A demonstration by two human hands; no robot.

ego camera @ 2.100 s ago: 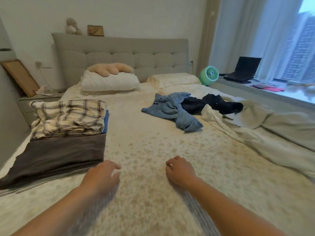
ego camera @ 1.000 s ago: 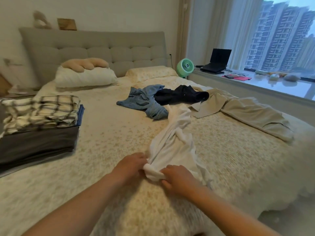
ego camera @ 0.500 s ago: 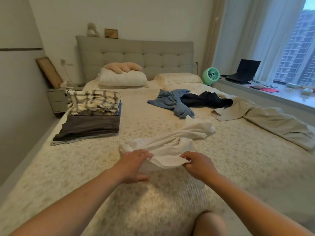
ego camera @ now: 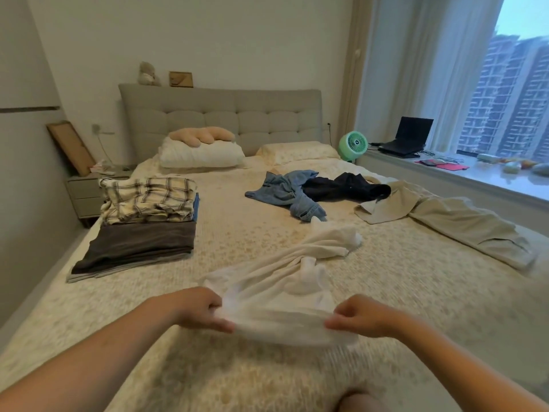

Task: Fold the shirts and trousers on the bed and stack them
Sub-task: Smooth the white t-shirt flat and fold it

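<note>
Left hand: the left hand [ego camera: 197, 307] is clamped on the near left edge of the white garment [ego camera: 285, 281], fingers curled round the cloth.
Right hand: the right hand [ego camera: 361, 316] is pinched on the near right edge of the same garment; the two hands are held apart with the hem stretched between them.
White garment: it is bunched and twisted, trailing away from the hands across the bed [ego camera: 267, 367]; its far end lies ahead and slightly right of the right hand.
Folded stack: a plaid shirt [ego camera: 147, 200] is laid on dark grey folded clothes [ego camera: 136, 248], ahead and to the left of the left hand; a blue edge is seen beside the plaid.
Unfolded clothes: a blue denim piece [ego camera: 286, 191] and a dark garment [ego camera: 344, 188] are heaped touching each other, well beyond the hands.
Beige trousers: beige trousers [ego camera: 445, 221] are spread out ahead and to the right of the right hand.
Beyond: pillows [ego camera: 202, 156] are set against the headboard, a green fan [ego camera: 353, 144] and a laptop [ego camera: 407, 138] farther right by the window.
</note>
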